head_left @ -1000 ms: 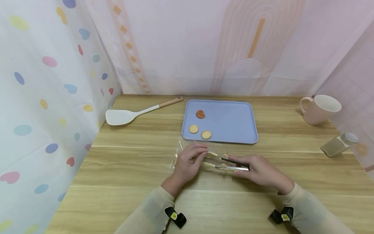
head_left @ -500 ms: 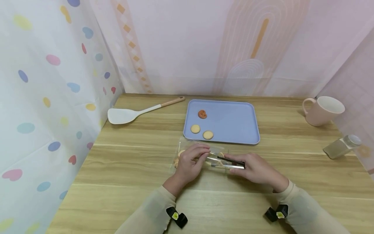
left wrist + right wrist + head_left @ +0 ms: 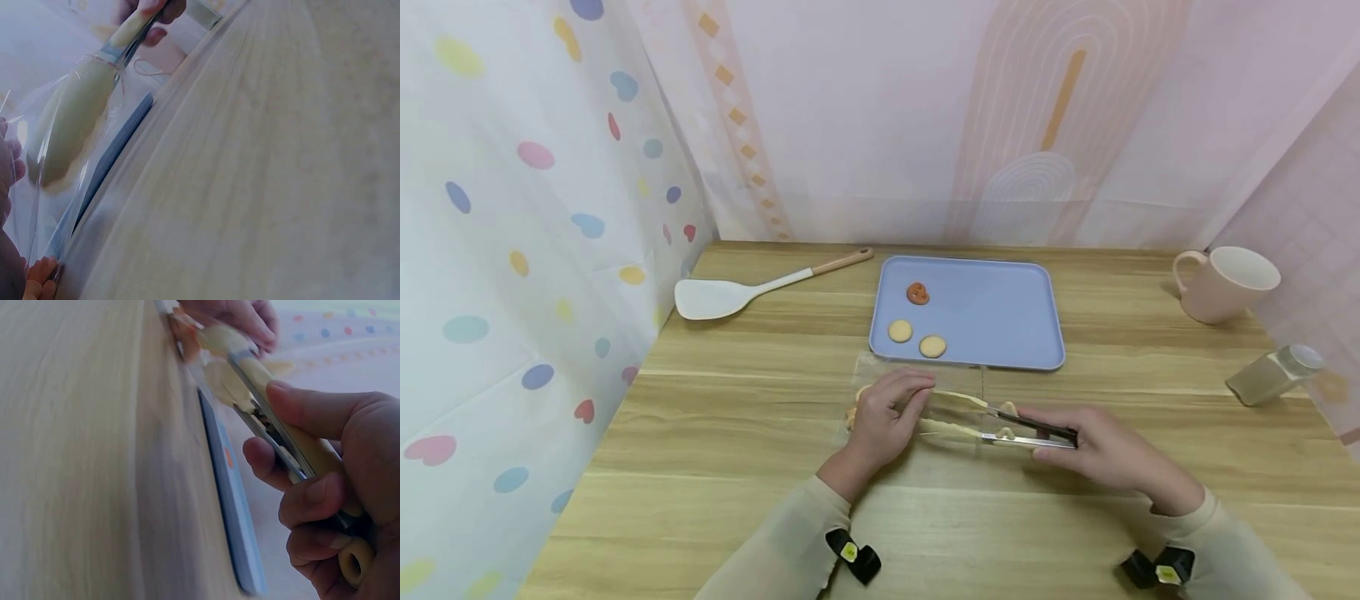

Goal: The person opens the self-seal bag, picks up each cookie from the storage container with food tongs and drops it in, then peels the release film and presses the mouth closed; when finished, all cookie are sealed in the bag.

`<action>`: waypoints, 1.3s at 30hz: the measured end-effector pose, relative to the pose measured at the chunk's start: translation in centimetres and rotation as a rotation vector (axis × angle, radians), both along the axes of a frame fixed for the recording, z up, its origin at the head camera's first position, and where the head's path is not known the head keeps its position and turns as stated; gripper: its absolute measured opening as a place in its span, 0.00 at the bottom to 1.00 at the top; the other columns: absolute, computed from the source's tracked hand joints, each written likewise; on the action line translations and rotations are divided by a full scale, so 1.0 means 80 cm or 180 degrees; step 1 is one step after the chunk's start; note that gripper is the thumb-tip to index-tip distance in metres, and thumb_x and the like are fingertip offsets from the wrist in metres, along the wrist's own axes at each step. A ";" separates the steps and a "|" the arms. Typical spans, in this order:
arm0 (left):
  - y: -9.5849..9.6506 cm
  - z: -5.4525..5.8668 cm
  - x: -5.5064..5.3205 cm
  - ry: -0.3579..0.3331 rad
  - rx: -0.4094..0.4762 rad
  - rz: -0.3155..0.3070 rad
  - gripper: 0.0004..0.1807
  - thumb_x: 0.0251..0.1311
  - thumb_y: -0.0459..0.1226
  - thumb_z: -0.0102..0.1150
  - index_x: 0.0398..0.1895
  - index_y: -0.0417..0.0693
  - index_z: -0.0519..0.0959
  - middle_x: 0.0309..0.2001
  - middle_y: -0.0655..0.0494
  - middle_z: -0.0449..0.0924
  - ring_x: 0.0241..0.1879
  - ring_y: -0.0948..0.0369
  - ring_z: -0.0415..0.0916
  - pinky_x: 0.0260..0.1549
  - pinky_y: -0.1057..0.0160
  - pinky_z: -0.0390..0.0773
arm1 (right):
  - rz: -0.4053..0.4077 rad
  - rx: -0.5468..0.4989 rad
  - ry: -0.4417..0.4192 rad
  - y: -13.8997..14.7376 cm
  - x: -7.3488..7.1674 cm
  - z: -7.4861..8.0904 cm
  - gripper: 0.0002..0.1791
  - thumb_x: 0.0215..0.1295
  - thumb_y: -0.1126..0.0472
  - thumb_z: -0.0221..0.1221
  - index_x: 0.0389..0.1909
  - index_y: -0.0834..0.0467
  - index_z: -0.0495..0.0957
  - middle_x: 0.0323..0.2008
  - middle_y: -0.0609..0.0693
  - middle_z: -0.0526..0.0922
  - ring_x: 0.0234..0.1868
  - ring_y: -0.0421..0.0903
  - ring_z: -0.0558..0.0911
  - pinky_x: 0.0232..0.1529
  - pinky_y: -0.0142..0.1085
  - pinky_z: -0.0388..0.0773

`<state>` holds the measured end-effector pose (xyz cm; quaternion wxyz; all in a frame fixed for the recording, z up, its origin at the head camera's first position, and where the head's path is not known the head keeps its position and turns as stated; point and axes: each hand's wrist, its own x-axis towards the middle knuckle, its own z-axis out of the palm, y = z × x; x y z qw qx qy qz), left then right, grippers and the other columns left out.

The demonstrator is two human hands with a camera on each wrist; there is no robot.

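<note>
In the head view my left hand (image 3: pixel 887 417) pinches the upper edge of a clear plastic bag (image 3: pixel 872 367). Cookies (image 3: pixel 852 417) show at the bag's left end, partly behind the fingers. My right hand (image 3: pixel 1108 454) grips metal tongs (image 3: pixel 1037 442) with cream-coloured ends, their two arms spread apart. The tong ends reach into the bag's mouth; the left wrist view shows one broad tong end (image 3: pixel 78 119) behind the clear film. I see no cookie between the tongs. Just behind the bag lies a blue tray (image 3: pixel 992 317) bearing two round cookies (image 3: pixel 932 347) and a brown pretzel-shaped cookie (image 3: pixel 917 293).
A white spatula (image 3: pixel 715 299) with a wood-coloured handle lies left of the tray. At the far right stand a pink mug (image 3: pixel 1221 287) and a tilted-looking glass shaker (image 3: pixel 1266 379). Curtains border the table (image 3: pixel 715 467) at the back and sides.
The tongs went further left into the bag with their arms closer together, then drew back right and spread. My left hand stays in place on the bag.
</note>
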<state>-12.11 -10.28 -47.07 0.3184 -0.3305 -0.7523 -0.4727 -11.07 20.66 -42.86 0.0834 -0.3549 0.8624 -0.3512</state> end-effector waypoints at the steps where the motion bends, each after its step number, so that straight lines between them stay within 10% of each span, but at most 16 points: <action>1: 0.000 0.000 0.000 0.0003 0.0004 0.0013 0.06 0.57 0.24 0.60 0.38 0.36 0.82 0.40 0.48 0.84 0.43 0.54 0.81 0.48 0.63 0.79 | -0.0007 -0.0009 0.0005 0.006 0.001 0.001 0.27 0.62 0.54 0.65 0.63 0.52 0.74 0.57 0.47 0.78 0.38 0.33 0.77 0.37 0.29 0.76; 4: -0.001 -0.001 -0.002 0.0006 0.0006 0.0056 0.06 0.58 0.25 0.61 0.38 0.37 0.82 0.39 0.49 0.84 0.43 0.55 0.81 0.47 0.63 0.79 | -0.0028 -0.0020 0.0161 0.022 0.003 0.007 0.27 0.61 0.55 0.65 0.62 0.53 0.75 0.56 0.47 0.79 0.43 0.35 0.77 0.42 0.27 0.76; 11: -0.004 0.002 -0.002 -0.0012 -0.0005 0.0080 0.07 0.57 0.25 0.61 0.39 0.37 0.82 0.39 0.48 0.84 0.43 0.55 0.81 0.48 0.63 0.79 | -0.0068 -0.0229 0.0166 0.054 0.004 0.024 0.27 0.59 0.64 0.66 0.61 0.57 0.75 0.44 0.51 0.82 0.20 0.29 0.67 0.22 0.26 0.70; 19: -0.005 0.002 -0.004 -0.0023 -0.0004 0.0109 0.07 0.57 0.25 0.61 0.39 0.37 0.82 0.39 0.49 0.84 0.42 0.56 0.81 0.47 0.63 0.79 | -0.0145 -0.0501 0.0290 0.070 -0.004 0.040 0.30 0.55 0.72 0.66 0.61 0.63 0.74 0.51 0.46 0.81 0.36 0.31 0.78 0.33 0.22 0.75; 28: -0.006 0.002 -0.003 0.0004 -0.0009 0.0120 0.09 0.56 0.24 0.61 0.39 0.39 0.82 0.38 0.49 0.84 0.41 0.55 0.81 0.46 0.63 0.79 | -0.0765 0.0097 0.0401 0.041 -0.051 0.043 0.29 0.61 0.56 0.66 0.63 0.56 0.73 0.41 0.55 0.83 0.18 0.36 0.65 0.18 0.30 0.65; 39: 0.000 -0.002 0.002 0.0010 -0.0039 0.0080 0.11 0.51 0.22 0.62 0.38 0.37 0.81 0.37 0.49 0.84 0.40 0.54 0.81 0.46 0.63 0.79 | -0.0697 0.0206 0.0024 -0.001 -0.093 0.019 0.32 0.61 0.47 0.64 0.66 0.52 0.70 0.27 0.51 0.76 0.15 0.37 0.57 0.16 0.32 0.61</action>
